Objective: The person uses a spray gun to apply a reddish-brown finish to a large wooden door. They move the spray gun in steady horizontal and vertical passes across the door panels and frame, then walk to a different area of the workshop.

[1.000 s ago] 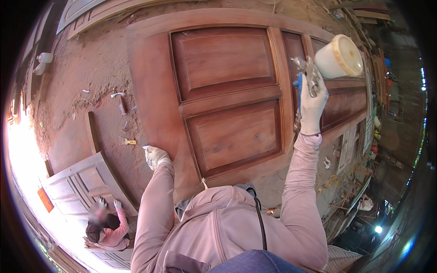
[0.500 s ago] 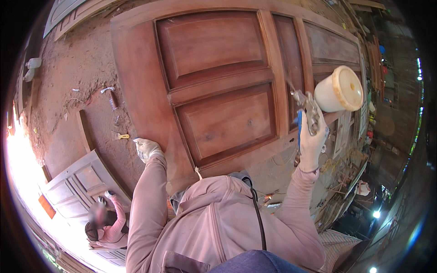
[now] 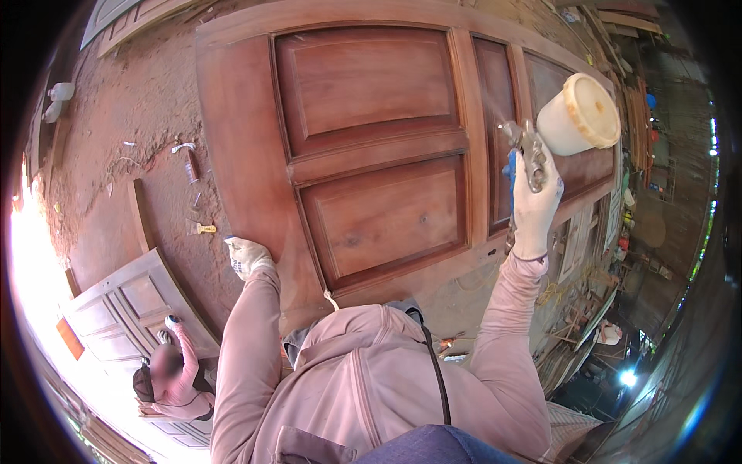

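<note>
A reddish-brown panelled wooden door (image 3: 379,161) lies before me. At its near left edge, my gloved left hand (image 3: 249,257) is closed round the rim, the fingers partly hidden. My right hand (image 3: 535,203), also in a white glove, grips a metal spray gun (image 3: 529,147) above the narrow panel on the right. Joined to the gun is a cream paint cup (image 3: 568,122) with a stained, yellowish lid, tilted to the right. Faint mist shows by the nozzle, which points toward the far side of the door.
On the dirt floor left of the door lie a hammer (image 3: 190,164) and a yellow-handled scraper (image 3: 202,228). Another person (image 3: 182,387) works with both hands at a greyish door (image 3: 143,298) at lower left. Timber and clutter line the right side.
My right hand has moved the spray gun slightly away from me, up along the narrow panel. My left hand keeps its place on the door edge. The other person's hands have shifted.
</note>
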`<state>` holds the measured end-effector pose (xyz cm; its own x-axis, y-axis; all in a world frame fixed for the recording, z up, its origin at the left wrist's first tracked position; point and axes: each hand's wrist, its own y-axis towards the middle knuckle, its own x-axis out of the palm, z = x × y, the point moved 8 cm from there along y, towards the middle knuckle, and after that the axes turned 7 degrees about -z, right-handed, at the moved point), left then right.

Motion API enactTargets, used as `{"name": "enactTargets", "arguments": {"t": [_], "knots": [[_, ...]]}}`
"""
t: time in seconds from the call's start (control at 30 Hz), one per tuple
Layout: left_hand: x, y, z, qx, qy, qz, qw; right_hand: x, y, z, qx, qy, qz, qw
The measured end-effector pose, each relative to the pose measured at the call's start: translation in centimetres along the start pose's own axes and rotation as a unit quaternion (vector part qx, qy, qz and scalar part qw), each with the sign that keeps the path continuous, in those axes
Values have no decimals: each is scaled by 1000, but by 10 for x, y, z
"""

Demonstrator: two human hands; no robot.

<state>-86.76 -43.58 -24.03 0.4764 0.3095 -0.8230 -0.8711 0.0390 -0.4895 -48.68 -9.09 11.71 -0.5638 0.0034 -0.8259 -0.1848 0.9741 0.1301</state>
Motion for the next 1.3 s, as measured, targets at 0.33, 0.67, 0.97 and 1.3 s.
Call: {"name": "enactTargets", "arguments": {"t": [0.33, 0.67, 0.97, 1.3], "knots": [[-1, -1, -1, 12, -10, 10, 1000, 12, 42, -1, 26, 69, 16, 997], [-1, -1, 2, 4, 6, 12, 1000, -11, -45, 11, 48, -18, 9, 999], [8, 7, -4, 43, -30, 1, 999, -34, -102, 9, 127, -10, -79, 989], [-3, -3, 3, 7, -16, 10, 1000, 4, 16, 8, 41, 32, 6, 999]]}}
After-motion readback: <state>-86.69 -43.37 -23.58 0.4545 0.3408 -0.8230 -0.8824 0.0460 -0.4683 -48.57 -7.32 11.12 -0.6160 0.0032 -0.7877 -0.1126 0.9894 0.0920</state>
